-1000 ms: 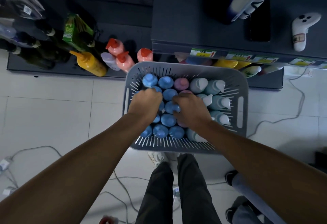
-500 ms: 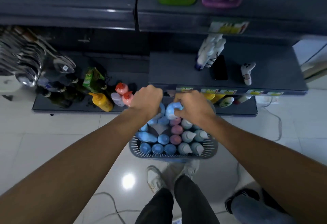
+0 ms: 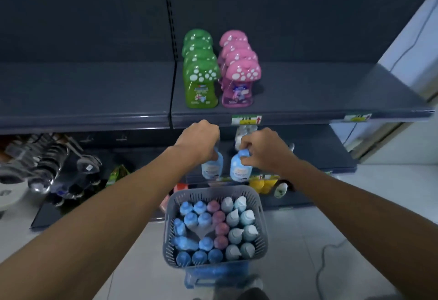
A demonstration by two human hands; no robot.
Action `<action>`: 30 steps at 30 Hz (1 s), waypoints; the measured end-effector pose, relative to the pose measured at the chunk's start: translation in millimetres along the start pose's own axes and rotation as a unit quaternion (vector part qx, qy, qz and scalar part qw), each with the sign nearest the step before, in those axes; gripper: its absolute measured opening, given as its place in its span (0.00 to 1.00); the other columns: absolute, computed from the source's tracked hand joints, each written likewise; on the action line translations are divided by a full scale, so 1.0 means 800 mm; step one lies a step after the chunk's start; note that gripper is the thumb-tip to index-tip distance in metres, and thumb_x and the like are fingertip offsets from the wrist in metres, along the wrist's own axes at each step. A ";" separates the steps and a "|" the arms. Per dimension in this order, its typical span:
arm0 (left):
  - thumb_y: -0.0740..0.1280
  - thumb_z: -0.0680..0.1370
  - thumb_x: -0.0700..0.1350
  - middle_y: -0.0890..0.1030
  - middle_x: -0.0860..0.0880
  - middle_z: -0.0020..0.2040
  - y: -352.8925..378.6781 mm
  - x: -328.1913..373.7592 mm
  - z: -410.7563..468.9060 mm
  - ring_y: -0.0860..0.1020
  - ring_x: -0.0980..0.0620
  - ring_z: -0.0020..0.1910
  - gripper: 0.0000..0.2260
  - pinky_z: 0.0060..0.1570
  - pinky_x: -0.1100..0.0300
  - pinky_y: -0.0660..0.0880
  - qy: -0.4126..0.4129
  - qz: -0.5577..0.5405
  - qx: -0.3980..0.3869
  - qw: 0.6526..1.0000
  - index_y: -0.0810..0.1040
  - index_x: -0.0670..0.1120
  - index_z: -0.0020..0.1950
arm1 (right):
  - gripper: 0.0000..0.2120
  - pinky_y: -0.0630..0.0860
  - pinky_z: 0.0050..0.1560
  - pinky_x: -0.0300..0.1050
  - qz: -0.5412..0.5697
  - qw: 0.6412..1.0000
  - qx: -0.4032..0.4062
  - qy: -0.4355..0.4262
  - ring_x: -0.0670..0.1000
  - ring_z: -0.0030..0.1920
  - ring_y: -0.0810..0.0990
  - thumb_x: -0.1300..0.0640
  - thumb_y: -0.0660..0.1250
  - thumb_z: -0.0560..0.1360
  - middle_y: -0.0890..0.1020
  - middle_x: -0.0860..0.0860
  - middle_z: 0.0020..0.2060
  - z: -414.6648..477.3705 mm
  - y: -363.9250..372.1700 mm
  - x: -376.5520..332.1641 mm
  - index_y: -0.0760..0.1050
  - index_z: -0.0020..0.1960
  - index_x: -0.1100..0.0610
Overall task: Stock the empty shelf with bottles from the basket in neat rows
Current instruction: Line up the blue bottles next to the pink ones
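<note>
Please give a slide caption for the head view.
Left hand and right hand hold blue bottles above the basket, below the shelf with a green row and a pink row.

A grey slotted plastic basket (image 3: 213,192) holds blue-capped bottles (image 3: 190,219), dusty pink-capped bottles (image 3: 218,216) and pale teal-capped bottles (image 3: 246,218). Two pale blue plastic bottles (image 3: 240,169) carry white labels. On the dark grey metal shelf (image 3: 320,91), green mushroom-shaped bottles (image 3: 201,79) and pink mushroom-shaped bottles (image 3: 241,77) have white-spotted caps. Its price tag (image 3: 246,119) is yellow and green with a red arrow.

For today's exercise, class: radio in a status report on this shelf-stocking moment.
Left grip holds blue bottle by its top; right grip holds second blue bottle. Both above basket, below shelf. Nothing seen blocking.
</note>
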State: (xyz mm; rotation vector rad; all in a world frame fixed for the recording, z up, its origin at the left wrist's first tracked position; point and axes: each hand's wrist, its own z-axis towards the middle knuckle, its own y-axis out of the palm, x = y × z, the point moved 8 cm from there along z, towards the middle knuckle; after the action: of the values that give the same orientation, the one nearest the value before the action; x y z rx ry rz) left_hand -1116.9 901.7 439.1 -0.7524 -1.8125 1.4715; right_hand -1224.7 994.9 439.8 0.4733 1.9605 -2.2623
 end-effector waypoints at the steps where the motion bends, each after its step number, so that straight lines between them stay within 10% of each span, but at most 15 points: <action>1: 0.75 0.72 0.47 0.82 0.44 0.55 -0.012 0.008 0.003 0.81 0.42 0.52 0.16 0.50 0.46 0.81 0.008 -0.001 0.006 1.000 0.83 0.45 0.58 | 0.08 0.70 0.37 0.42 -0.005 1.000 0.008 -0.001 0.49 0.32 0.70 0.58 0.76 0.63 0.66 0.38 0.23 0.001 -0.014 0.002 0.84 0.42 0.58; 7: 0.74 0.69 0.47 0.81 0.45 0.41 -0.083 0.053 0.022 0.80 0.42 0.41 0.09 0.37 0.51 0.80 0.054 0.026 0.055 0.997 0.83 0.43 0.44 | 0.08 0.80 0.46 0.50 -0.013 0.999 0.020 0.034 0.49 0.34 0.76 0.56 0.75 0.64 0.76 0.43 0.27 0.004 -0.093 0.023 0.84 0.43 0.57; 30: 0.75 0.71 0.50 0.84 0.51 0.45 -0.215 0.186 0.212 0.81 0.50 0.45 0.11 0.46 0.51 0.81 0.126 -0.002 0.118 0.985 0.82 0.47 0.49 | 0.05 0.80 0.39 0.40 0.013 0.997 0.057 0.058 0.39 0.36 0.81 0.55 0.76 0.62 0.82 0.41 0.32 0.144 -0.279 0.220 0.82 0.38 0.49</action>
State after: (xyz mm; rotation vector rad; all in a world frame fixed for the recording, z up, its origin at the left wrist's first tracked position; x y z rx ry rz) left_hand -1345.6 883.9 606.5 -0.7748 -1.4223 1.4817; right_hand -1473.1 938.3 610.8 0.6524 1.8708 -2.3912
